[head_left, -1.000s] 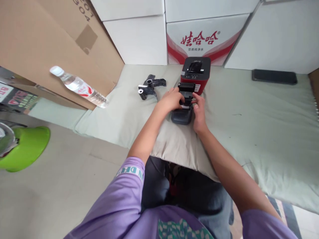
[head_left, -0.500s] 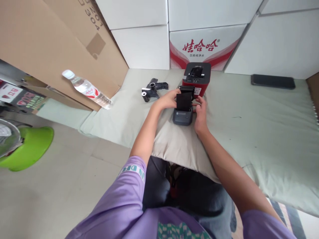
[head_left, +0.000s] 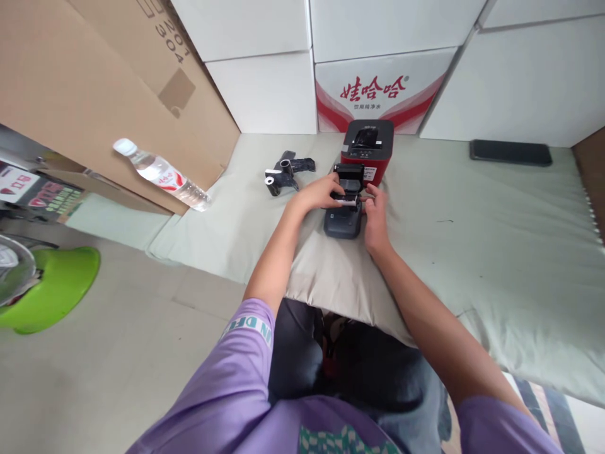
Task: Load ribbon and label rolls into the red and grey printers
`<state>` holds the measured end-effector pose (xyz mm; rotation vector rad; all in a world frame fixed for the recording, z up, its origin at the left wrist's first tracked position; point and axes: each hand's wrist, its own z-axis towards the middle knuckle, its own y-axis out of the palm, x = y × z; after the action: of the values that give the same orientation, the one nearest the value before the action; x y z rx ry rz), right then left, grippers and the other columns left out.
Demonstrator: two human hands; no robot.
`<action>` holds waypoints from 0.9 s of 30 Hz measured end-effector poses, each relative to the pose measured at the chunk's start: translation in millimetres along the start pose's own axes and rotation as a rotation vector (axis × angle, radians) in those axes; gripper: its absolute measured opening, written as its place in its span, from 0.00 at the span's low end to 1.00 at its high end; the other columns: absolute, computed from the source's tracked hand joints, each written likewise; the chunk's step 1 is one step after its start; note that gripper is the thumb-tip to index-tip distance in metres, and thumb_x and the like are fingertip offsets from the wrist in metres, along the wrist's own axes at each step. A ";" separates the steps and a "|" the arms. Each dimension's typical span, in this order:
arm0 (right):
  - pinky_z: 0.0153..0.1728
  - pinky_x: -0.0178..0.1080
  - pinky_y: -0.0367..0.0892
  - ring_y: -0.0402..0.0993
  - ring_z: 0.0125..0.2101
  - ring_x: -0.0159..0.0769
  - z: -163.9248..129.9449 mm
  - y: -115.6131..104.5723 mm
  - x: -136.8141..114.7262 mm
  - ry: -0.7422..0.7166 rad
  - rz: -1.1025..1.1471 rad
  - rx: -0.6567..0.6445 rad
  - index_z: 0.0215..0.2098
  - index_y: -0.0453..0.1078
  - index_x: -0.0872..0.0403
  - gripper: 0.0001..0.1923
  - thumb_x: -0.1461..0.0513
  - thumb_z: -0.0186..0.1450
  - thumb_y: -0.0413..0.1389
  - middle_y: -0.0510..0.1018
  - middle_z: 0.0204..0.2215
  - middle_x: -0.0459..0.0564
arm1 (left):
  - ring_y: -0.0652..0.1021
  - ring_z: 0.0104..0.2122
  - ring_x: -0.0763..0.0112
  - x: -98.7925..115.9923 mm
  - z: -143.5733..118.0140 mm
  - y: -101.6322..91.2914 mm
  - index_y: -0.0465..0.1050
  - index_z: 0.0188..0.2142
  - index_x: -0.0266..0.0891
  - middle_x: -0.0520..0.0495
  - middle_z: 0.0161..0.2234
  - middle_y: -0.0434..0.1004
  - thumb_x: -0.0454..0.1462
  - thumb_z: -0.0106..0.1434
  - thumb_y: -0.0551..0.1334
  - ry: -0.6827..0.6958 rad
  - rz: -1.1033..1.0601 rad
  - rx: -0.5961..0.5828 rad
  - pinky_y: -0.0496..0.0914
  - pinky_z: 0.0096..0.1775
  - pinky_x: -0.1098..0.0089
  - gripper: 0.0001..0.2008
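Observation:
A small dark grey label printer [head_left: 343, 224] sits on the covered surface in front of me with its lid [head_left: 348, 171] raised. Across its opening lies a black roll or strip with a pale edge [head_left: 347, 200]. From the left, my left hand [head_left: 321, 191] has its fingers closed on this roll. My right hand [head_left: 376, 211] is against the printer's right side, fingertips bent in at the roll's right end and gripping the printer there. Right behind stands a red and black box-shaped device [head_left: 367, 142].
Left of the printer lie black strips [head_left: 302, 165] and small cores [head_left: 271, 185]. A water bottle [head_left: 163, 176] leans by a large cardboard box [head_left: 118, 94]. A black phone [head_left: 510, 152] rests at the back right. White boxes [head_left: 267, 94] line the back.
The black strip that stood upright from the printer is down now, and the pale-edged roll shows in the opening. My left fingers have moved onto it. The view has shifted slightly.

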<state>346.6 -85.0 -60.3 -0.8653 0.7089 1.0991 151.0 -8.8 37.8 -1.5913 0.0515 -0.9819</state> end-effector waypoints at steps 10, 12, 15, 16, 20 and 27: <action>0.71 0.65 0.64 0.68 0.66 0.49 -1.8 5.3 -12.9 0.036 -0.042 -0.008 0.69 0.57 0.46 0.29 0.57 0.70 0.51 0.68 0.65 0.59 | 0.80 0.41 0.62 -1.4 -0.7 -1.4 0.87 0.37 0.39 0.45 0.39 0.78 0.38 0.59 0.71 0.113 -0.066 0.013 0.74 0.49 0.63 0.07; 0.74 0.66 0.60 0.67 0.68 0.50 -1.5 5.8 -10.8 0.062 -0.046 -0.021 0.70 0.56 0.47 0.31 0.57 0.70 0.51 0.68 0.67 0.60 | 0.79 0.39 0.63 -2.6 -0.2 -0.4 0.85 0.33 0.39 0.45 0.38 0.78 0.37 0.60 0.70 0.128 -0.098 -0.005 0.74 0.47 0.64 0.05; 0.74 0.67 0.58 0.66 0.69 0.51 -1.5 7.0 -8.5 0.069 -0.059 -0.040 0.71 0.55 0.47 0.32 0.56 0.70 0.50 0.68 0.68 0.61 | 0.78 0.38 0.65 -5.8 0.4 0.9 0.84 0.31 0.39 0.44 0.38 0.79 0.36 0.60 0.68 0.148 -0.119 -0.022 0.74 0.45 0.64 0.04; 0.74 0.67 0.58 0.66 0.69 0.51 -1.5 7.4 -7.9 0.067 -0.067 -0.042 0.71 0.55 0.48 0.32 0.56 0.70 0.50 0.68 0.68 0.61 | 0.79 0.39 0.64 -6.4 0.6 1.1 0.84 0.32 0.39 0.43 0.39 0.79 0.37 0.61 0.69 0.151 -0.112 -0.021 0.74 0.45 0.64 0.05; 0.75 0.66 0.58 0.67 0.69 0.51 -1.7 8.0 -6.2 0.057 -0.103 -0.033 0.71 0.56 0.51 0.32 0.58 0.69 0.50 0.68 0.68 0.64 | 0.81 0.44 0.60 0.3 -1.2 -0.8 0.86 0.40 0.39 0.41 0.44 0.81 0.40 0.64 0.68 0.135 0.042 -0.042 0.74 0.48 0.63 0.09; 0.75 0.65 0.58 0.67 0.67 0.51 -0.8 6.5 -3.4 0.032 -0.094 -0.038 0.70 0.58 0.51 0.30 0.58 0.70 0.50 0.69 0.66 0.62 | 0.83 0.53 0.57 47.0 -17.9 -12.6 0.84 0.52 0.44 0.44 0.56 0.83 0.40 0.70 0.65 -0.022 0.439 -0.071 0.73 0.54 0.61 0.14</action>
<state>339.4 -86.0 -59.4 -0.9414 0.6686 1.0198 164.4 -44.3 73.2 -1.5657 0.4073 -0.6239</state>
